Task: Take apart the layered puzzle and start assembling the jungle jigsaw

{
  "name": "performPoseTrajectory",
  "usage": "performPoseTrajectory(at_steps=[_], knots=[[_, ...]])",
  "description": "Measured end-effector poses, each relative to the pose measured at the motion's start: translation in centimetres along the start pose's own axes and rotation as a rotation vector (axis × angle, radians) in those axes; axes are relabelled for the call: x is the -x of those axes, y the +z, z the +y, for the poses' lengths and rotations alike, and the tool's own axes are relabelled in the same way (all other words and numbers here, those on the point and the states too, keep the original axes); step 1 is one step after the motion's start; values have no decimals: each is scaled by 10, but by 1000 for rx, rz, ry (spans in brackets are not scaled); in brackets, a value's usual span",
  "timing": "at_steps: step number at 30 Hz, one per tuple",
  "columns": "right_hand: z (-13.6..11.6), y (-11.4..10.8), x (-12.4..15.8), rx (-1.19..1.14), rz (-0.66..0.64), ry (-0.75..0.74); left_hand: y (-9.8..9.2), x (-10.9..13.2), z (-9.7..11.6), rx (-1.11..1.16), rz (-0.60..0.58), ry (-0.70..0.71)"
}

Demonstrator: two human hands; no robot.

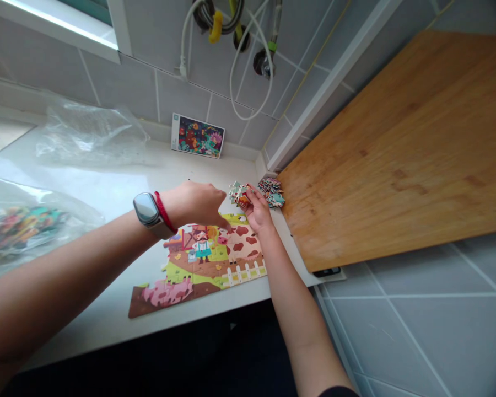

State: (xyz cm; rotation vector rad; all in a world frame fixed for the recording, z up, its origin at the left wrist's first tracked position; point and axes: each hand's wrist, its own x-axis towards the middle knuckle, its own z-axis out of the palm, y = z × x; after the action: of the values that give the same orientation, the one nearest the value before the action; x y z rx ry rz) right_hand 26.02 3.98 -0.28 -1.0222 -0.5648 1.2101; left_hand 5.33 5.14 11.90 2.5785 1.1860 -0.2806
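Note:
My right hand (257, 210) is closed around a small bunch of jigsaw puzzle pieces (240, 195), held above the far right part of the puzzle. My left hand (200, 203) hovers over the puzzle's upper edge, with its thumb apart from the fingers. Nothing shows in it, though the back of the hand hides part of the fingers. Below both hands lies a partly joined farm jigsaw puzzle (209, 270) with a cow, a farmer, pigs and a white fence. Its upper left outline is stepped and uneven.
A pile of puzzle pieces (271, 192) lies beside the upright wooden board (397, 160). On the left are a plastic bag of pieces (25, 226) and a clear plastic bag (91, 132). A picture card (200, 136) leans on the tiled wall, under hanging cables (231, 71).

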Motion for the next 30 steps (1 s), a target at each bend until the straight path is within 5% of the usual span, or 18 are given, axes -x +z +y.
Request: performPoseTrajectory(at_steps=[3, 12, 30], knots=[[-1, -1, 0, -6, 11, -25, 10, 4, 8, -78, -141, 65], [-6, -2, 2, -27, 17, -49, 53, -14, 33, -28, 15, 109], [-19, 2, 9, -66, -26, -74, 60, -39, 10, 18, 45, 220]])
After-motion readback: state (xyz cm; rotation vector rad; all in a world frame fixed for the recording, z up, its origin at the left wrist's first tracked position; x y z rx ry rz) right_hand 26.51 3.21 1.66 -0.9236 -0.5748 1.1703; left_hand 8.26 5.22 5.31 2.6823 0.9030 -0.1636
